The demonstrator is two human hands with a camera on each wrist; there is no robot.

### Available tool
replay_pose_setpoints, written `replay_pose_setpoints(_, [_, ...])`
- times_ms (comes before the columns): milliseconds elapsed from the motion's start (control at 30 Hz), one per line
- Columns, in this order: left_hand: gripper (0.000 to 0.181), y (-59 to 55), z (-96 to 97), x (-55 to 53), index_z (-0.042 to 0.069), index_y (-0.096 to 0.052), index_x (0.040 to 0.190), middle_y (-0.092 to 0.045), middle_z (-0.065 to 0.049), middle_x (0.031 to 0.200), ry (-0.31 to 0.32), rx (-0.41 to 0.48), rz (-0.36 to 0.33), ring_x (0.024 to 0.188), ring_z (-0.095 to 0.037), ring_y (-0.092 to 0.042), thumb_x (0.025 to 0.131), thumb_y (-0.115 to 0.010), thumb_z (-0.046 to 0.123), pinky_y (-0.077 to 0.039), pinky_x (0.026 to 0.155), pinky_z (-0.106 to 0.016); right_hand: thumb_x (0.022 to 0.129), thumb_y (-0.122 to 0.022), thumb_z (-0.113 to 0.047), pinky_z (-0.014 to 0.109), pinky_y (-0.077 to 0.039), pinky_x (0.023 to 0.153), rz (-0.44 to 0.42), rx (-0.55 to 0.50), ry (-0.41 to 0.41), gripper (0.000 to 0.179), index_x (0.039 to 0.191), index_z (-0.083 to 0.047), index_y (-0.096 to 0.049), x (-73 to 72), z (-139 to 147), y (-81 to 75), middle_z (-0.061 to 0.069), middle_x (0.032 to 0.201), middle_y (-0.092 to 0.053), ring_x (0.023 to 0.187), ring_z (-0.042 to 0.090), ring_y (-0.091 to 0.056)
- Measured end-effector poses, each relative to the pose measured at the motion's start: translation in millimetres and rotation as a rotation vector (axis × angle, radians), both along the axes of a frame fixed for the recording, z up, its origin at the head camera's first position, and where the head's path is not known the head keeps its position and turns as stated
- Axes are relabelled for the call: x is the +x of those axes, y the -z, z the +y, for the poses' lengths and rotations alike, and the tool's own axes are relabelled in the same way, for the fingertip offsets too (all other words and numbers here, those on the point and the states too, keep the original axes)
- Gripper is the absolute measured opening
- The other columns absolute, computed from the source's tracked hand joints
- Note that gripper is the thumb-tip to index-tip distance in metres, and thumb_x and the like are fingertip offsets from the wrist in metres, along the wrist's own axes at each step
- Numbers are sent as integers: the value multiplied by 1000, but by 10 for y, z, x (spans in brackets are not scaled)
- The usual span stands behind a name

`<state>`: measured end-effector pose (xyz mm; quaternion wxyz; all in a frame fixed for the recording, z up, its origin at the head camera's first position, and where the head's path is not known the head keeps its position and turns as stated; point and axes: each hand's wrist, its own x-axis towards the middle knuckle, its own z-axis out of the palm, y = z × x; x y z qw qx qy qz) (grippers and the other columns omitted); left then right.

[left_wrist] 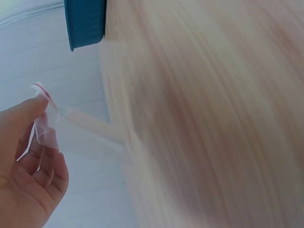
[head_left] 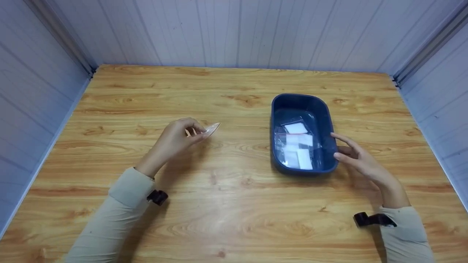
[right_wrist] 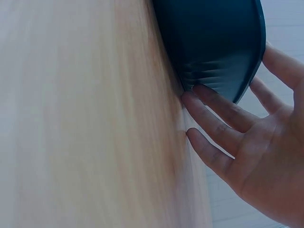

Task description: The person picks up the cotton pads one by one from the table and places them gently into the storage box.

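Observation:
On the left of the table, my left hand pinches a small clear zip bag between thumb and fingers, held above the wood. Its red seal line shows in the left wrist view, where the bag looks bent. To the right stands a dark blue plastic bin, upright and open at the top. Several small clear bags with white pieces lie inside it, overlapping. My right hand touches the bin's right side with its fingertips, the fingers spread and nearly straight in the right wrist view.
A wood-patterned table spans the workspace. Pale panel walls rise along its back and both sides. Black camera mounts sit at both sleeve cuffs.

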<state>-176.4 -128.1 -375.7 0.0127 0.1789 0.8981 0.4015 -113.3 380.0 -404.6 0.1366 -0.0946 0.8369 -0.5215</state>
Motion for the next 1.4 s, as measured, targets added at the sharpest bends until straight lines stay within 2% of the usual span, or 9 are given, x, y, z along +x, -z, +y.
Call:
replay_pose_setpoints(600, [7, -66, 437, -48, 10, -72, 93, -69, 0, 92, 56, 65, -7, 82, -17, -61, 89, -76, 14, -49, 69, -32, 105, -52, -20, 15, -43, 93, -6, -1, -4, 59, 158, -19, -26, -9, 4, -9, 26, 150, -37, 120, 3, -51])
replay_pose_setpoints(900, [11, -93, 634, -74, 11, -72, 95, -69, 1, 93, 61, 91, 14, 83, -15, -61, 89, -77, 19, -49, 73, -31, 105, -52, -20, 15, -42, 93, 4, 4, -6, 59, 158, -19, -26, -4, 9, -3, 25, 153, -34, 121, 3, -50])
replay_pose_setpoints(1133, [9, -91, 777, -93, 12, -73, 93, -69, 3, 93, 101, 113, 30, 85, -14, -61, 89, -76, 18, -49, 74, -31, 104, -53, -19, 16, -43, 92, 1, -2, 13, 59, 157, -20, -27, 0, 2, -1, 26, 149, -38, 119, 3, -52])
replay_pose_setpoints(1400, [7, -107, 931, -100, 10, -73, 93, -69, 2, 94, 153, 142, 87, 85, -12, -61, 90, -75, 16, -49, 79, -28, 104, -53, -20, 16, -43, 92, 3, 1, 13, 59, 157, -19, -27, -9, -4, 6, 28, 147, -39, 118, 3, -53])
